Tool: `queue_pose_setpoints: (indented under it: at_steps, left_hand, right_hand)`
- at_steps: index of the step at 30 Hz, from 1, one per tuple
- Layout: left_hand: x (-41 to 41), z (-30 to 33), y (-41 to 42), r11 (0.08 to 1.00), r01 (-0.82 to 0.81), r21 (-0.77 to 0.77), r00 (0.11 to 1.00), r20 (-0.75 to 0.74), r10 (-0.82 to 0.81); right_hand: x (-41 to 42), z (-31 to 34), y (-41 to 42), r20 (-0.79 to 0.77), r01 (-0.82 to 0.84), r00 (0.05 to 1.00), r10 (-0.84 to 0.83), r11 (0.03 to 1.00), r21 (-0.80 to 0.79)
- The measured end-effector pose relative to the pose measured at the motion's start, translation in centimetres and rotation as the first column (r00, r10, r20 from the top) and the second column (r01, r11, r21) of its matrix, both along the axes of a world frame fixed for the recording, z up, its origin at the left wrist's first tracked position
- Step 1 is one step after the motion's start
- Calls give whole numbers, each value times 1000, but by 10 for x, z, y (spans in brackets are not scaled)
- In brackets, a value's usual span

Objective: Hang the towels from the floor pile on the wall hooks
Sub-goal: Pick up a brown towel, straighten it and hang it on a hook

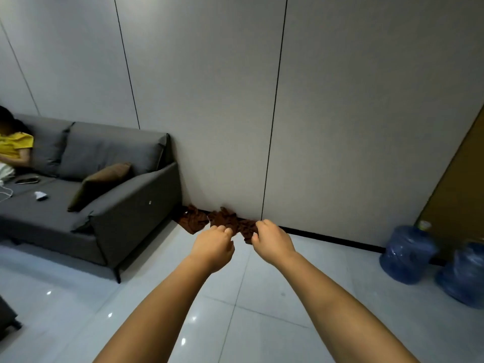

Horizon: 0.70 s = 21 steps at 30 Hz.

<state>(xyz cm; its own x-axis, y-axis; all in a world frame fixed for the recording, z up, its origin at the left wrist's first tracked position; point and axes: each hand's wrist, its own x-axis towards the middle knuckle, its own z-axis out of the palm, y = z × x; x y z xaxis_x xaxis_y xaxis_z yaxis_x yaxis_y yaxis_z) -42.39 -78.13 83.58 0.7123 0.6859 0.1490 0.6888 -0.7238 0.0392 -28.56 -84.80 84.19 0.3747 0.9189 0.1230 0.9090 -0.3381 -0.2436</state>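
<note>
Towels (222, 222): brown, crumpled in a pile on the floor (262, 297), lying against the foot of the wall (209, 100), just right of the sofa (104, 179). Left hand (213, 246): outstretched before the pile, fingers curled; whether it gripped cloth could not be told. Right hand (272, 241): beside the left, fingers curled at the pile's near edge, grip likewise unclear. Sofa: grey, against the wall, bearing a brown cushion (102, 183) and a seated person (13, 148) in yellow. Water bottles (408, 254): blue, two, on the floor far right of the sofa.
</note>
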Motion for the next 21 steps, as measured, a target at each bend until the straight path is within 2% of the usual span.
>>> queue_pose_setpoints:
  at_steps: [10,13,21]
  left_hand:
    - [56,-37,174,998,-38,-55,998,-54,35]
    - [80,-42,246,999,-3,-52,999,-47,1]
    - [128,-29,423,997,57,-46,997,-41,-59]
  right_hand:
    - [42,-41,170,28,-101,994,102,994,-53]
    - [65,-45,239,53,-72,996,74,996,-51]
    - [110,-28,405,6,24,1000,-24,998,-61]
